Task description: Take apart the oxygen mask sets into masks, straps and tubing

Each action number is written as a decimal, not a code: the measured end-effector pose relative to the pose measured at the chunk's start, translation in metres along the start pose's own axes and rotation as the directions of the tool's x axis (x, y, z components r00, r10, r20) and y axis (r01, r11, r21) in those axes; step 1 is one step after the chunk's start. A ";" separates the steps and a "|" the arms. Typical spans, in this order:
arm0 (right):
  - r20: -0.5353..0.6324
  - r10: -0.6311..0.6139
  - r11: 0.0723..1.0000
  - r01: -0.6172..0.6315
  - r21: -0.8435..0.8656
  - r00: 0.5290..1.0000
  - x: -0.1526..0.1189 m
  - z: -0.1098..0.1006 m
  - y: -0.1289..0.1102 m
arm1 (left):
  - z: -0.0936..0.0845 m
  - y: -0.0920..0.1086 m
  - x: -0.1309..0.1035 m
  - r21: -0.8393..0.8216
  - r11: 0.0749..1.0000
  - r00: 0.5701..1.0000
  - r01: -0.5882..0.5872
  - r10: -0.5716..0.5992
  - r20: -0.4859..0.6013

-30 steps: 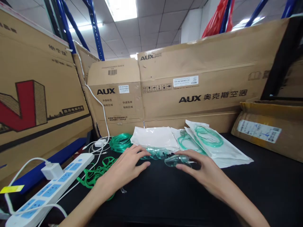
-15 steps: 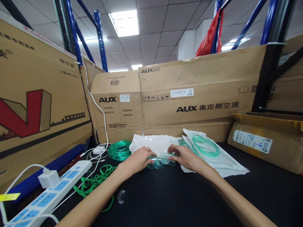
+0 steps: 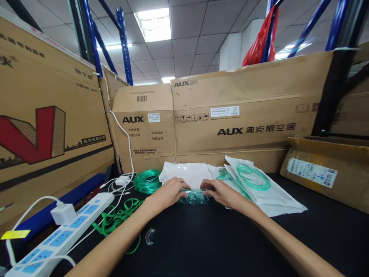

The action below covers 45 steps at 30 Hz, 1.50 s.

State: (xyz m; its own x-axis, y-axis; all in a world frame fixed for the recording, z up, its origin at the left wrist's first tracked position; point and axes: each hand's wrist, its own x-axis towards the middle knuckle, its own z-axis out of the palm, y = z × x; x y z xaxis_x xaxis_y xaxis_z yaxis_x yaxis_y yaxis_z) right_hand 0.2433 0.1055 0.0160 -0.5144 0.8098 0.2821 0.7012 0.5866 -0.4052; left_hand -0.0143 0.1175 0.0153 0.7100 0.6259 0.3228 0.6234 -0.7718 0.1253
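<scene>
My left hand (image 3: 172, 191) is closed on the left end of some clear, green-tinted plastic pieces (image 3: 196, 197), whose exact kind I cannot make out. Their right end is pinched by my right hand (image 3: 220, 191), thumb in front. Behind them lies a white pouch (image 3: 186, 172). Just right of my right hand, white-backed packs (image 3: 276, 198) hold coiled green tubing (image 3: 253, 177). A thick coil of green tube (image 3: 147, 181) rests left of my left hand. Nearer me are a tangle of green elastic bands (image 3: 117, 220) and a small bent clear tube (image 3: 149, 236).
A white power strip (image 3: 65, 234) with a plugged-in adapter (image 3: 63, 214) and white cables runs along the left. Large cardboard boxes (image 3: 245, 146) wall the back and left. A smaller taped box (image 3: 346, 192) stands at right on the black tabletop (image 3: 201, 246).
My right hand has moved left, closer to my left hand, and the plastic pieces between them are gathered more evenly. The view has shifted slightly.
</scene>
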 end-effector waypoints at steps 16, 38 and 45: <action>-0.152 -0.068 0.972 0.031 -0.233 0.986 -0.014 0.009 -0.007 | -0.003 0.006 -0.002 0.029 0.999 0.999 0.044 -0.044 0.005; -0.386 0.521 0.464 -0.632 -0.621 0.761 -0.023 -0.055 0.091 | -0.011 0.106 -0.016 -0.360 0.931 0.992 0.056 -0.091 -0.082; -0.395 0.441 0.503 -0.587 -0.635 0.806 -0.025 -0.040 0.094 | -0.005 0.120 -0.010 -0.501 0.865 0.995 0.007 -0.055 -0.080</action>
State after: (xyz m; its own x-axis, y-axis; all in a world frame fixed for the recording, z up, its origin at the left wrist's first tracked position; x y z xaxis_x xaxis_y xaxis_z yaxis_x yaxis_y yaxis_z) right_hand 0.3414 0.1408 0.0056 0.0900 0.9154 0.3924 0.9677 -0.1735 0.1829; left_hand 0.0518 0.0183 0.0319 0.6460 0.6564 0.3898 0.3803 -0.7194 0.5812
